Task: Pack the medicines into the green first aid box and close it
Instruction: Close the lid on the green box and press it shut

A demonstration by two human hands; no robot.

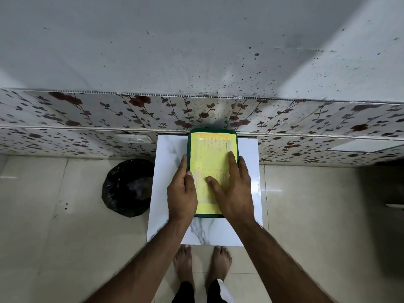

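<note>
The green first aid box (211, 149) lies flat on a small white marble-patterned table (170, 154), its lid shut and covered by a yellow label with red print. My left hand (182, 191) grips the box's left edge, thumb on top of the lid. My right hand (231, 186) lies palm-down on the lid's right half, fingers spread along the right edge. No medicines are visible outside the box.
A bin lined with a black bag (129, 186) stands on the floor left of the table. A floral-tiled wall (87, 119) rises right behind the table. My bare feet (203, 265) are on the beige floor tiles under the table's near edge.
</note>
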